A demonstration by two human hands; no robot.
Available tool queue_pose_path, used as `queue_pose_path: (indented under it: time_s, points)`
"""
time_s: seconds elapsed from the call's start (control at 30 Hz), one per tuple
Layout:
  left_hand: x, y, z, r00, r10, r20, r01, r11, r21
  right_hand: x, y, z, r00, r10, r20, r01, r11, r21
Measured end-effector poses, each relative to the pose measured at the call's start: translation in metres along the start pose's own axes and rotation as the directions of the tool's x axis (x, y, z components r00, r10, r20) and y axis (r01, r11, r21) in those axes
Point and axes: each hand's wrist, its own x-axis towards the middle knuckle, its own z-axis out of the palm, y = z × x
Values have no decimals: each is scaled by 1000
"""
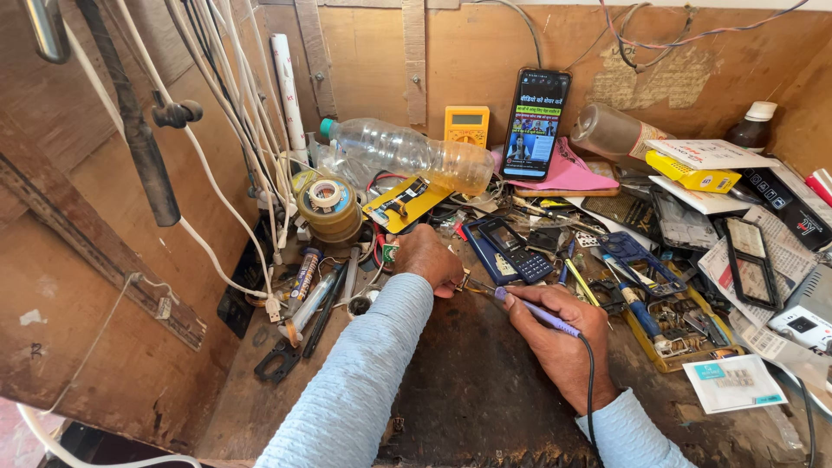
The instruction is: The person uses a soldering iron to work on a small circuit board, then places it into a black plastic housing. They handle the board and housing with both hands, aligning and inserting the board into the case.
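Purple soldering iron [539, 314] at frame centre; yellow multimeter [467, 125] upper middle; pink cloth [568, 173] beside it; pale blue ribbed sleeves [364, 381] below.

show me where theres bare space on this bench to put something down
Free: the dark mat in front of the left hand and right hand, between the two sleeves, and the bare wood near the scissors. Crowded: everything behind the hands, from the tape rolls and plastic bottle across to the phone parts on the right.

Right hand [562, 340] gripping purple soldering iron [539, 313], tip near left hand [429, 257] pinching small part; cluttered worktop [485, 390], plastic bottle [407, 154], propped phone [536, 124] behind.
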Motion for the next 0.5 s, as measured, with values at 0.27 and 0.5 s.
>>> queue_pose_path:
  time_s: [0.27,0.5]
  points:
    - [0,-1,-1,1000,16,7,-16,1000,-16,-1,3,-2,999,-31,-37,33,997,67]
    - [1,-8,0,996,87,20,-86,995,-44,-1,3,-2,999,15,-45,-11,996,85]
